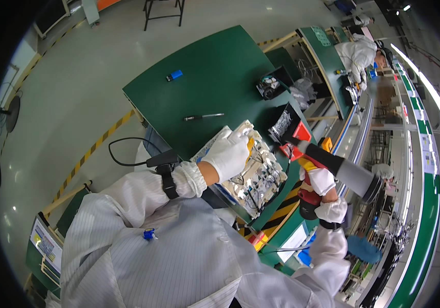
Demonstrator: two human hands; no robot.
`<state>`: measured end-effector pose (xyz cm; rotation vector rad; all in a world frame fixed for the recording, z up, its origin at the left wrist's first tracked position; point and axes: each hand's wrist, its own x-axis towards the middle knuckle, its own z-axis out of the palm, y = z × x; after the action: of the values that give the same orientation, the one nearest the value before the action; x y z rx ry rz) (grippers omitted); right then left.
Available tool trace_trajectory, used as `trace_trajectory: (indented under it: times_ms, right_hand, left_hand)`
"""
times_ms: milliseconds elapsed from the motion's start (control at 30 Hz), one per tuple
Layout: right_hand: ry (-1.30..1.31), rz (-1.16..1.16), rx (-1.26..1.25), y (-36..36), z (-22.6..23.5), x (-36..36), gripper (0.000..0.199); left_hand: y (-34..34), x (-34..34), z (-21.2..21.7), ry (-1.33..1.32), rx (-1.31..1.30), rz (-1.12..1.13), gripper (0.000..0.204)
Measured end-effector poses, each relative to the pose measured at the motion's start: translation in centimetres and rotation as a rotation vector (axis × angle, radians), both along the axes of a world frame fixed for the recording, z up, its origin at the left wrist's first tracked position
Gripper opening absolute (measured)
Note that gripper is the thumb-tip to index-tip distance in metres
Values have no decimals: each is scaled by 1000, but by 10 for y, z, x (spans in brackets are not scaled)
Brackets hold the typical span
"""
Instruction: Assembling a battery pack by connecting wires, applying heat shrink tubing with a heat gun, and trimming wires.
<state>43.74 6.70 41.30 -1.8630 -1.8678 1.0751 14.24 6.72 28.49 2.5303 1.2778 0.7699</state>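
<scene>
My left hand, in a white glove, rests over a white assembly of moulded parts and dark wires. Its bent fingers close at a small yellow part; their undersides are hidden. To the right, my gloved right hand grips a red and black power screwdriver. A thick black and grey cylinder crosses in front of that hand, its narrow dark end toward the assembly. Whether the cylinder joins the screwdriver, I cannot tell.
A pen and a blue object lie on the green table. Black bins of small parts stand at its right side, near a red tray. Farther right, a co-worker leans over another bench.
</scene>
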Motion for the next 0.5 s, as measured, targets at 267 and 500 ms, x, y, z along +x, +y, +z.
trace_trajectory:
  times_ms: [267,500]
  right_hand:
    - [-330,-79,-454,17,50,-104,22]
    - [-255,131,-231,11,13,-55,26]
  left_hand:
    - [1,0,4,-26,-92,1,18]
    - [3,-2,6,-37,-192,-51,20]
